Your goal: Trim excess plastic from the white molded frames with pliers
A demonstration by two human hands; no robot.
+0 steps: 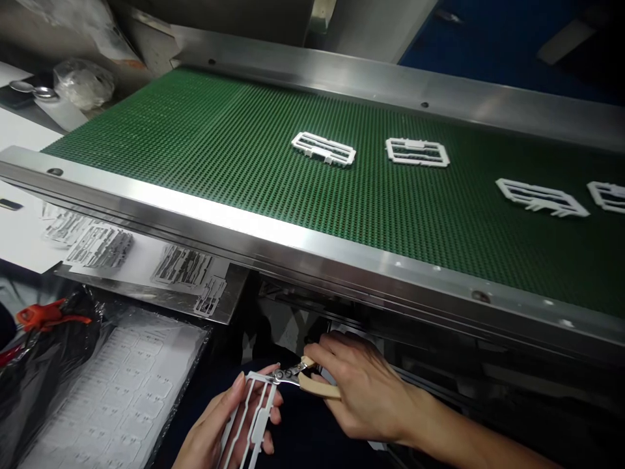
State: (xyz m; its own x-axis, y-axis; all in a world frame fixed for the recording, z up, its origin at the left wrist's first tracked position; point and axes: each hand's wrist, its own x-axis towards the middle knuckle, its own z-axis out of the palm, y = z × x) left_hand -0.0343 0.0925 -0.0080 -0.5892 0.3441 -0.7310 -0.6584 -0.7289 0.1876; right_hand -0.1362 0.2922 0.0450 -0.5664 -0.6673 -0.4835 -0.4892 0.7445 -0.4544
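In the head view, my left hand (209, 423) grips a white plastic frame (258, 426) with long slots, held tilted at the bottom of the view. The fingers wrap behind the frame and the thumb presses its left edge. My right hand (366, 384) is closed around the cream handles of small nippers (317, 387). The metal jaws of the nippers meet the frame's upper right corner. Whether the jaws are cutting into the plastic is too small to tell.
A green conveyor belt (234, 143) with metal side rails (273, 238) runs across the view, bearing several white frames (417, 152). Below left are stacked frames (100, 245) on a metal shelf, an orange-handled tool (46, 315), and a plastic-covered tray (112, 391) of parts.
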